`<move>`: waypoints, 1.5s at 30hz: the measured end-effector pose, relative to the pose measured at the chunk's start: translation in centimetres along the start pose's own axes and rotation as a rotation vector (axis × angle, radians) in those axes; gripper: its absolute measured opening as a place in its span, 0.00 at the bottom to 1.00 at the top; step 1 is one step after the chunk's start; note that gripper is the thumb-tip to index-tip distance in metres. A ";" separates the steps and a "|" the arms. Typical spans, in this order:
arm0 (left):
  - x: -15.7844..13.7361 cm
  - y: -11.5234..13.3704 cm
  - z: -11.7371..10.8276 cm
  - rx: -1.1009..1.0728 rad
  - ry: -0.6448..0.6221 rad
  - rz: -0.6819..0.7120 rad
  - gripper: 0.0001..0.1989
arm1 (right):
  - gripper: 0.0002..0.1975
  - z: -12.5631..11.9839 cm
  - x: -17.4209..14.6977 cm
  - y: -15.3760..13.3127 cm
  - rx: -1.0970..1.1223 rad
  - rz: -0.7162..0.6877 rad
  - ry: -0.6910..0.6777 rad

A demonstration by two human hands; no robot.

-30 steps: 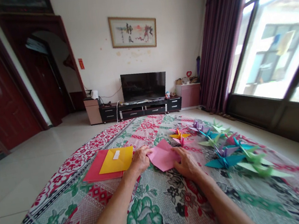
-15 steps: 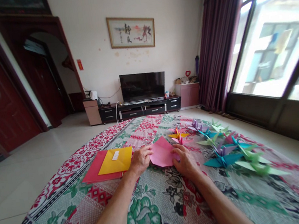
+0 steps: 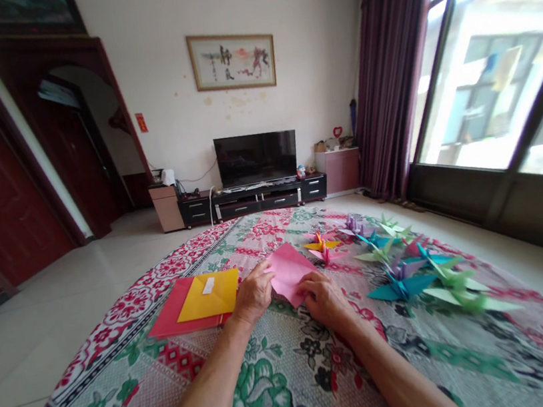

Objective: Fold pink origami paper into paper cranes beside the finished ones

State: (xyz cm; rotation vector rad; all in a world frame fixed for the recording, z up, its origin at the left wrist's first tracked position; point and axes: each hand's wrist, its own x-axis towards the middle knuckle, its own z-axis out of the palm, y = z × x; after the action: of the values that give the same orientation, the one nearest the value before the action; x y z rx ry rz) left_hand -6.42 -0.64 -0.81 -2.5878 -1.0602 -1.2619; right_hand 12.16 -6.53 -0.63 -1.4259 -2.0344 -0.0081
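A pink sheet of origami paper (image 3: 289, 270) is held between my two hands, just over the patterned tablecloth. My left hand (image 3: 256, 292) pinches its left edge. The fingers of my right hand (image 3: 322, 297) are curled and closed on its lower right edge. The sheet sits at a slant, one corner pointing away from me, and its near edge looks bent. Left of my left hand lies yellow paper (image 3: 211, 299) with a small white slip (image 3: 208, 286) on it, on top of red paper (image 3: 165, 312).
Several folded paper cranes stand right of my hands, among them a blue crane (image 3: 402, 287), a green crane (image 3: 466, 291) and an orange crane (image 3: 321, 243). The round table's floral cloth (image 3: 177, 392) spreads beneath everything. Beyond it are a television (image 3: 257, 158) and a low cabinet (image 3: 259, 203).
My right hand has shifted left and inward along the pink paper's near edge. The paper has turned slightly, its far corner now more to the left. My left hand still grips it.
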 end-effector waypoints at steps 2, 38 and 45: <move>-0.1 -0.1 0.0 -0.002 -0.013 -0.008 0.17 | 0.12 0.1 0.0 0.0 0.008 0.010 -0.006; -0.1 0.1 -1.3 -0.326 -0.343 -0.228 0.16 | 0.14 -1.2 0.0 1.3 0.142 0.099 -0.018; -0.2 -0.7 -0.7 -0.461 -0.324 -0.332 0.22 | 0.12 -0.8 -0.4 0.4 -0.031 0.042 -0.015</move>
State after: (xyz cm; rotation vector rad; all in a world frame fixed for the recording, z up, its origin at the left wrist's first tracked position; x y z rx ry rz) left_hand -7.39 -0.46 -0.59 -3.1469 -1.4543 -1.3085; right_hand 12.99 -6.99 -0.30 -1.4917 -2.0238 -0.0112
